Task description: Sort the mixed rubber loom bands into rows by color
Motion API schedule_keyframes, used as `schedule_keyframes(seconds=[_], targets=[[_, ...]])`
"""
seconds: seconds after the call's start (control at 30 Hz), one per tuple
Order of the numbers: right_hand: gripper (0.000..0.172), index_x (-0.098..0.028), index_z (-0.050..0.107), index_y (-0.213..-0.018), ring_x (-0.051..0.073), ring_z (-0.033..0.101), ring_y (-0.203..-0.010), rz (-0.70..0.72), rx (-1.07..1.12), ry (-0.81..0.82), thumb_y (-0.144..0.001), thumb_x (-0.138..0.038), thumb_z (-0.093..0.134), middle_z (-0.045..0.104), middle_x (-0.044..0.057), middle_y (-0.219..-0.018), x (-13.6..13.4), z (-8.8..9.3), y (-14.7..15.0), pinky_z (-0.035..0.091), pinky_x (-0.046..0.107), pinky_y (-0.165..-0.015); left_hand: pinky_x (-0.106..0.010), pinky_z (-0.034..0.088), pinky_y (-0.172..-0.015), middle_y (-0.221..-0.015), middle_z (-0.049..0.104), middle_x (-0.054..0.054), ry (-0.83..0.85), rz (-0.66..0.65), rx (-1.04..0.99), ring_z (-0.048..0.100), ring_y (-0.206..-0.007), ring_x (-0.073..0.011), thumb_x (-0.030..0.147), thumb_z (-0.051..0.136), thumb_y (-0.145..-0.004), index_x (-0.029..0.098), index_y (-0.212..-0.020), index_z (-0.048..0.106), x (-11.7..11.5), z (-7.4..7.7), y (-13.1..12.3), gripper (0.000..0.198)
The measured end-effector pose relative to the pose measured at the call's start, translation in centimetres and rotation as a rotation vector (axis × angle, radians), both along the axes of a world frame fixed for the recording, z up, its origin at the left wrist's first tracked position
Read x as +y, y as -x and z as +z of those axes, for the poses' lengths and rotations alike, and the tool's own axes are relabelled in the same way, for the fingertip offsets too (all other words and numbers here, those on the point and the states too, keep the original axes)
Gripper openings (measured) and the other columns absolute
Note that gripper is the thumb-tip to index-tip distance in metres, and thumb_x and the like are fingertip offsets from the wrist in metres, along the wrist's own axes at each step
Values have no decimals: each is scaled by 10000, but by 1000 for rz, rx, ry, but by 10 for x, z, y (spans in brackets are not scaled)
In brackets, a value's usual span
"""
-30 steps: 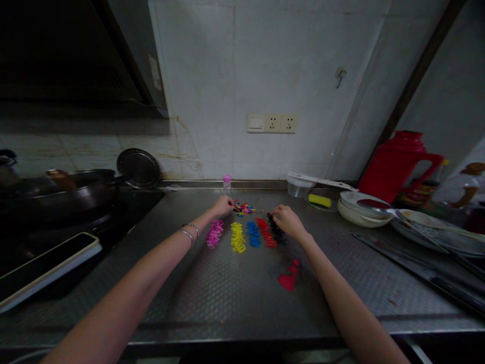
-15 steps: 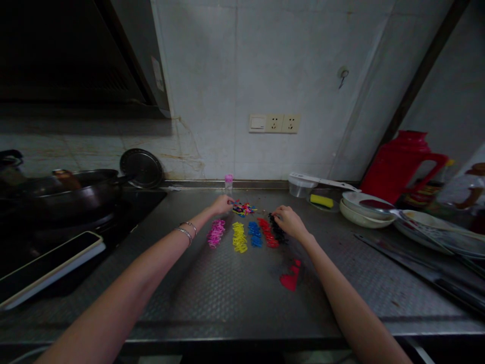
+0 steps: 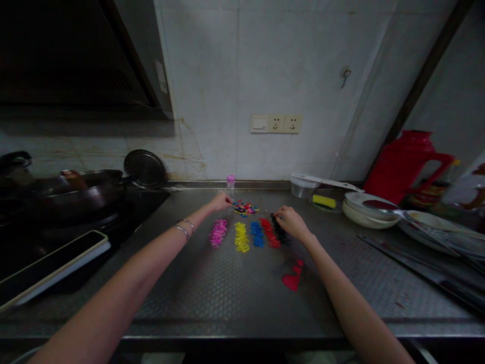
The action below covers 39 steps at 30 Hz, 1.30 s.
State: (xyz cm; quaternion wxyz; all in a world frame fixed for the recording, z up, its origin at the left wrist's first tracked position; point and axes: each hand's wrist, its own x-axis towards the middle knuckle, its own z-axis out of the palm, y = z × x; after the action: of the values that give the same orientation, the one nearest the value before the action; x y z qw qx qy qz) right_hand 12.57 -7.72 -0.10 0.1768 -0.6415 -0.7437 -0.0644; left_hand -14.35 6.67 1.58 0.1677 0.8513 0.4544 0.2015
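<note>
A mixed pile of small coloured rubber bands lies on the metal counter. My left hand is at the pile's left edge, fingertips pinched together; a tiny dark bit shows at them, too small to name. Nearer me, bands are laid in separate columns: pink bands, yellow bands, blue bands, red bands and black bands. At the upper end of the black column is my right hand, its fingers closed and partly covering the bands. What it pinches is hidden.
Behind the pile stands a small pink-topped container. A red heart-shaped patch lies near the front. To the right are a yellow sponge, stacked bowls, a long dark utensil and a red thermos. A pan sits left.
The view has shifted slightly. My left hand has drawn back a little to the left from the mixed pile. My right hand stays at the black bands, and the columns look the same.
</note>
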Motion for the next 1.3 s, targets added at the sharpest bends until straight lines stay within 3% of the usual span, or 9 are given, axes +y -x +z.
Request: schedule_keyframes(seconds=[0.57, 0.73, 0.93, 1.1, 1.3], targets=[[265, -186, 662, -949, 174, 511, -945, 10, 14, -2, -819, -219, 434, 601, 70, -991, -1, 0, 0, 365, 230, -798, -221, 406, -626, -731, 686, -42, -85, -17, -29, 588, -675, -152, 58, 511, -635, 135, -762, 720, -2, -6, 3, 256], [266, -185, 663, -945, 171, 508, -947, 17, 20, -3, -819, -225, 431, 600, 69, -984, 2, -3, -1, 361, 229, -806, -218, 409, -648, -772, 690, -58, -40, 5, -63, 582, -685, -143, 84, 512, -666, 111, -807, 716, -16, -5, 2, 249], [269, -182, 666, -928, 177, 504, -949, 24, 3, -1, -824, -231, 423, 603, 71, -980, 4, -4, -1, 362, 235, -802, -220, 414, -643, -789, 692, -60, 34, -94, -128, 563, -663, -137, 192, 529, -696, 103, -848, 711, -45, -19, -1, 253], [274, -183, 666, -943, 175, 506, -955, 17, 4, 9, -823, -232, 424, 601, 73, -984, 4, -5, -1, 363, 234, -805, -223, 417, -645, -785, 691, -66, 114, -149, -181, 567, -677, -145, 244, 527, -701, 85, -822, 711, -55, -31, -5, 271], [274, -189, 666, -952, 173, 503, -963, 17, -12, 23, -826, -240, 428, 596, 75, -993, 6, -6, -3, 359, 234, -817, -214, 405, -617, -766, 683, -53, 180, -241, -223, 551, -656, -133, 273, 580, -665, 97, -810, 711, -57, -27, -8, 263]])
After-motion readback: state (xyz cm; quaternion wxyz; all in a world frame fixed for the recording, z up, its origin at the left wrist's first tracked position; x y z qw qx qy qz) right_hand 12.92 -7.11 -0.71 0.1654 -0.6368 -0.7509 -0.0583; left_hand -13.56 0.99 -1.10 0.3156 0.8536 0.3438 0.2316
